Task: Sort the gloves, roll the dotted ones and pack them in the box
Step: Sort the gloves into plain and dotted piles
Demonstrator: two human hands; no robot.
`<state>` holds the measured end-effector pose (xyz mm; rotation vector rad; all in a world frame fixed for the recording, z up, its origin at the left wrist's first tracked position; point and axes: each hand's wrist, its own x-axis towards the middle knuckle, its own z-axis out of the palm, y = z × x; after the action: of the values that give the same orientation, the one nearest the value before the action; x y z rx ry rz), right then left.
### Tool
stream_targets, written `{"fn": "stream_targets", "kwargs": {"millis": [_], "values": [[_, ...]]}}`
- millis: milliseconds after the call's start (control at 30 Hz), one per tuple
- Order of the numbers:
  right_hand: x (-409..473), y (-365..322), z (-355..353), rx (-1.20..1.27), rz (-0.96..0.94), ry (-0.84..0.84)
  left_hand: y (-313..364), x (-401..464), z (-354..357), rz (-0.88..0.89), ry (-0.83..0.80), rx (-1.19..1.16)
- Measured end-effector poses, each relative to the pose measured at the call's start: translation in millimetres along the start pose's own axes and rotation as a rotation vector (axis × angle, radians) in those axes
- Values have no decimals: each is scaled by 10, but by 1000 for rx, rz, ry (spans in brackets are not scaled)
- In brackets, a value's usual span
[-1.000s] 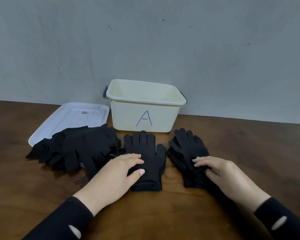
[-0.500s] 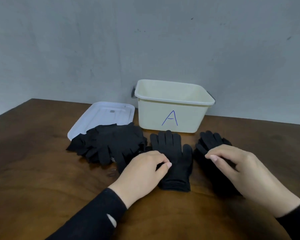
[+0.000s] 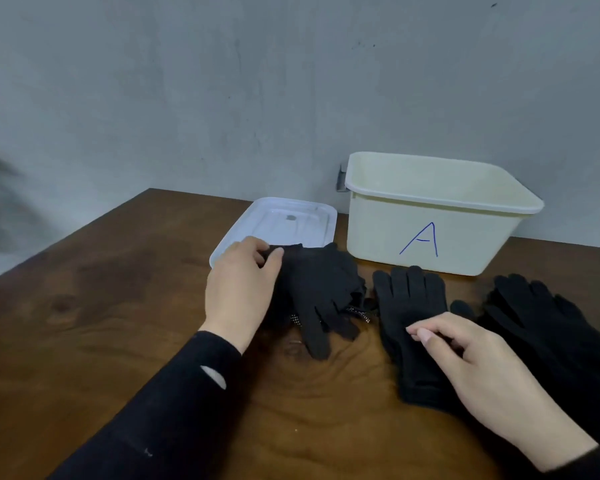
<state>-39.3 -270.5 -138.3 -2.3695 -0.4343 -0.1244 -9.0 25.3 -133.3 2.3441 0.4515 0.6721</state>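
Two hands are out over the brown wooden table [image 3: 94,323], both in dark sleeves. Nearest, at about four o'clock, the right hand [image 3: 482,372] hovers with its fingers loosely curled, thumb and forefinger tips close together just above the flat black glove [image 3: 411,317]; whether they actually pinch the fabric I cannot tell. That glove lies palm-flat at centre right, cuff toward the viewer, fingers pointing to twelve o'clock at the box. To its right, at three o'clock, sits a second stack of black gloves [image 3: 548,327], partly under the right wrist, and their surface is too dark to read for dots. Across at nine o'clock from the flat glove, the left hand [image 3: 241,289] comes down on the heaped pile of gloves [image 3: 321,292], thumb and fingers pinching a fold of black fabric at the pile's far left edge. Small pale dots show on a scrap at the pile's near side, so dotted gloves are in that heap. Further back, at eleven o'clock, the white lid [image 3: 284,223] lies flat on the table, its near edge covered by the pile. Farthest, at one o'clock, the cream box [image 3: 430,220] stands open against the grey wall, a blue letter A on its front.
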Motion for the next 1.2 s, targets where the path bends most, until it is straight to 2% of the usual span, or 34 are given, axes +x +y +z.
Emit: {"fn": "stream_targets", "kwargs": {"millis": [100, 333, 400, 467, 600, 667, 700, 800, 867, 900, 967, 1033, 1133, 1200], "values": [[13, -26, -8, 6, 0, -23, -121, 107, 16, -109, -73, 110], [10, -50, -35, -7, -2, -38, 20, 73, 35, 38, -52, 51], [3, -72, -40, 0, 2, -38, 92, 28, -3, 48, 18, -137], [-5, -90, -37, 17, 19, -16, 182, -26, -51, 10, 90, -422], [-19, -152, -52, 174, 27, 217, 394, -213, -108, 54, 125, -739], [-30, -231, -63, 340, 29, 278, 512, -359, -112, 155, 70, -764], [-43, -281, -53, 457, 34, 240, 563, -444, -105, 226, 28, -742], [-81, -352, 29, 884, 69, 14, 658, -708, 25, 533, -176, -472], [-83, -389, -10, 1088, 141, -12, 701, -844, 140, 749, -326, -298], [-78, -408, -60, 1109, 193, 13, 715, -879, 181, 802, -401, -279], [-70, -404, -154, 1015, 283, 89, 722, -892, 206, 859, -500, -291], [-69, -382, -215, 855, 286, 124, 688, -872, 191, 858, -490, -334], [-68, -435, -319, 705, 227, 177, 615, -791, 156, 743, -297, -429], [-44, -512, -470, 604, 182, 222, 584, -682, 133, 617, -180, -367]]}}
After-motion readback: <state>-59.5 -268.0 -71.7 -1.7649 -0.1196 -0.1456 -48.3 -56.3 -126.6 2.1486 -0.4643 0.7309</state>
